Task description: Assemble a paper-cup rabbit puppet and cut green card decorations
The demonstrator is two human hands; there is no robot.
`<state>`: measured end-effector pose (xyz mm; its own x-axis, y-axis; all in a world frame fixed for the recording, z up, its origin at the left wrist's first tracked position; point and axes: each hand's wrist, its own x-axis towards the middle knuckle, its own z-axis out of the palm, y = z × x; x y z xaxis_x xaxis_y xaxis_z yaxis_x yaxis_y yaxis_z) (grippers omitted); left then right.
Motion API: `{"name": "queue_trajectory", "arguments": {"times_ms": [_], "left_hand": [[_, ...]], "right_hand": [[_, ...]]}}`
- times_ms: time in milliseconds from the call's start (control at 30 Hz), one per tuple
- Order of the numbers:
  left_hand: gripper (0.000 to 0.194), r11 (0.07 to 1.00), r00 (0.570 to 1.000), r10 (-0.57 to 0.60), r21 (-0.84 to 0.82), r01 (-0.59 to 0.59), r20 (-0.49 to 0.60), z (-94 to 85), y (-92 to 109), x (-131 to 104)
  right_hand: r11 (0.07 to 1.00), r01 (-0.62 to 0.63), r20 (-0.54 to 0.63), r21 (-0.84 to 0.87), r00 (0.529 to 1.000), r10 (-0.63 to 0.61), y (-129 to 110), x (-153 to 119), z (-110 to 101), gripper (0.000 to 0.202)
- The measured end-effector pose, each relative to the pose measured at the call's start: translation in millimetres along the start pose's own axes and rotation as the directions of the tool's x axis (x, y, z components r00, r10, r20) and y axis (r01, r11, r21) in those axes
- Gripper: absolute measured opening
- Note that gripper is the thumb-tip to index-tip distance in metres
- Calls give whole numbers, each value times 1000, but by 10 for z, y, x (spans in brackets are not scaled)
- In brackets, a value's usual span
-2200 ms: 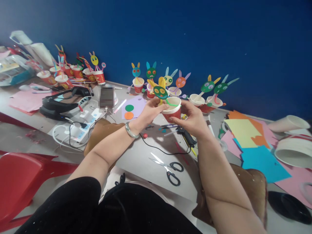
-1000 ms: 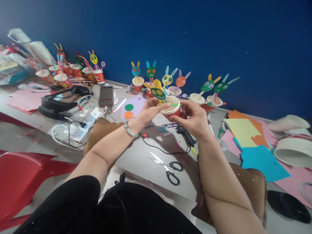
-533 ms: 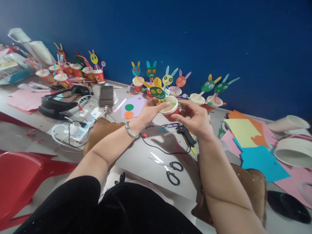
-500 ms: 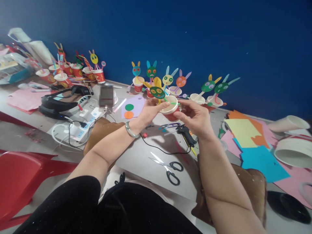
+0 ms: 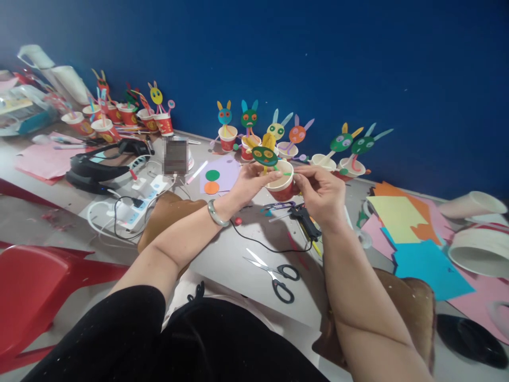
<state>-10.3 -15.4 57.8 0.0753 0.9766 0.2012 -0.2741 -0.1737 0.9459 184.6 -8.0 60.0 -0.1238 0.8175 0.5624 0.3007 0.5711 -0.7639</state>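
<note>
Place: we classify this as a handicraft workspace; whether workshop or classroom, we cannot tell
Wall [image 5: 318, 53]: plain blue, behind the long worktable [image 5: 222, 270]
Cup figures [image 5: 228, 140]: we find paper cups with long-eared paper faces, standing in groups along the wall
Coloured paper [image 5: 425, 268]: we see loose sheets overlapping on the right
Scissors [image 5: 272, 274] and glue gun [image 5: 304, 222]: we locate both on the worktable
Power strip [image 5: 148, 206]: we find it at left, plugs and cables fitted
Chair [image 5: 34, 300]: red, beside the worktable
</note>
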Motion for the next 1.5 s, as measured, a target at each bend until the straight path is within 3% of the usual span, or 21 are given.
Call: {"name": "queue_trajectory", "arguments": {"times_ms": [100,333,567,767,933,1167,1300,1433,1500], "left_hand": [[44,1000,1000,3,30,-3,7,-3,14,18],[71,999,978,27,-25,-22,205,-11,-25,112],[79,995,993,76,60,-81,87,-23,-154,138],[80,986,995,101,136,-98,-16,-39,-223,127],[84,989,994,105,108,-102,-23,-22,-249,126],[101,996,997,79,-43,-80,-4,24,-273,136],[99,998,998,67,3,-67,23,43,-260,124],[105,997,998,54,-53,-53,25,48,-238,119],[97,997,999,49,-60,-49,-6,32,-227,119]], "right_hand": [[999,-51,-10,-6,999,51,64,14,7,28],[993,-110,-13,43,994,111,178,73,-41,41],[994,-86,-30,64,996,88,300,51,29,55],[989,-130,-26,76,991,132,389,18,69,51],[989,-124,-66,79,989,129,368,32,60,52],[999,-21,-104,38,994,25,320,35,57,48],[1000,-17,-92,-19,996,15,319,12,72,44],[999,-33,-124,-23,992,30,355,15,47,41],[999,-45,-157,6,987,46,383,36,15,40]]}}
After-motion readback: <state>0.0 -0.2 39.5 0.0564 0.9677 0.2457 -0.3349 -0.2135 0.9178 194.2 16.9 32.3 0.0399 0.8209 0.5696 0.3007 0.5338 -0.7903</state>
